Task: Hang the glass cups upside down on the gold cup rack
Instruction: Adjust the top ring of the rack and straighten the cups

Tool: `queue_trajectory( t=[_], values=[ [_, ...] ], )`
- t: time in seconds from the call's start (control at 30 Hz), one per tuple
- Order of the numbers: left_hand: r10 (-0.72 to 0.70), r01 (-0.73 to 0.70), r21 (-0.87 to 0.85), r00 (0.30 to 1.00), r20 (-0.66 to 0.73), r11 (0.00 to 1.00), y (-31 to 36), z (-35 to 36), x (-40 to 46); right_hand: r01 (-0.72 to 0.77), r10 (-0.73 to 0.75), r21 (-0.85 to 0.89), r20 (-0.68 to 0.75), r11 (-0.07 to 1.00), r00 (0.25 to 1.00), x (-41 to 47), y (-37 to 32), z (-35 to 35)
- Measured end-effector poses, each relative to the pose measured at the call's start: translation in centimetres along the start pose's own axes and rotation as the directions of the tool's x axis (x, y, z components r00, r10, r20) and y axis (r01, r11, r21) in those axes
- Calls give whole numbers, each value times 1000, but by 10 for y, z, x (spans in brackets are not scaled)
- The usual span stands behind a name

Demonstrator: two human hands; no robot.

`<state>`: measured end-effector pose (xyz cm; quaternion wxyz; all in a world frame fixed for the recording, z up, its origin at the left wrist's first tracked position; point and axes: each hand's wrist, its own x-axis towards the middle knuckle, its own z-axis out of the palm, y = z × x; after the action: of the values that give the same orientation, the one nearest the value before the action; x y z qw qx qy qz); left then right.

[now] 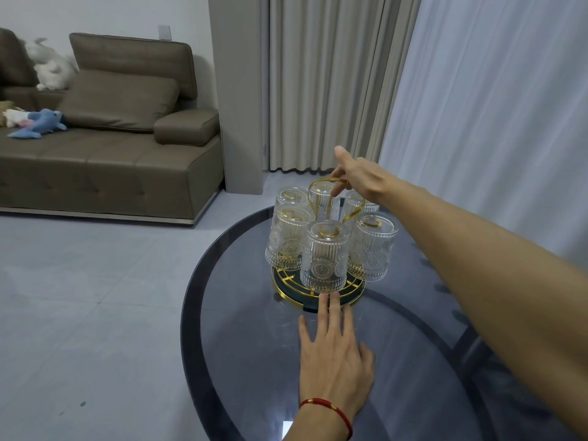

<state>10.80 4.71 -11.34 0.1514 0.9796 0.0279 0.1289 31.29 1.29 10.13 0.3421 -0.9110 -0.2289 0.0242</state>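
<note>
The gold cup rack (318,289) stands on a dark oval glass table (241,313). Several ribbed glass cups hang upside down on its prongs; the nearest cup (324,256) faces me. My right hand (359,179) reaches over from the right and pinches the rack's gold loop handle (327,181) at the top. My left hand (334,354), with a red cord at the wrist, lies flat on the table just in front of the rack, fingers spread, fingertips almost at the base rim. It holds nothing.
A brown sofa (105,128) with plush toys stands at the back left across a grey tiled floor (95,297). Beige and white curtains (477,106) hang behind and right of the table. The table's left edge curves close to the rack.
</note>
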Motion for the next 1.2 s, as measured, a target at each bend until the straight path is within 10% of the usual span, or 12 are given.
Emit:
queue_trajectory(
  t=[0.7, 1.2],
  values=[
    [10, -11, -11, 1000, -17, 1000, 0, 0, 0, 107, -98, 80, -106, 991, 990, -5, -12, 2],
    [14, -15, -35, 1000, -28, 999, 0, 2, 3, -128, 178, -193, 274, 973, 945, 17, -68, 16]
  ],
)
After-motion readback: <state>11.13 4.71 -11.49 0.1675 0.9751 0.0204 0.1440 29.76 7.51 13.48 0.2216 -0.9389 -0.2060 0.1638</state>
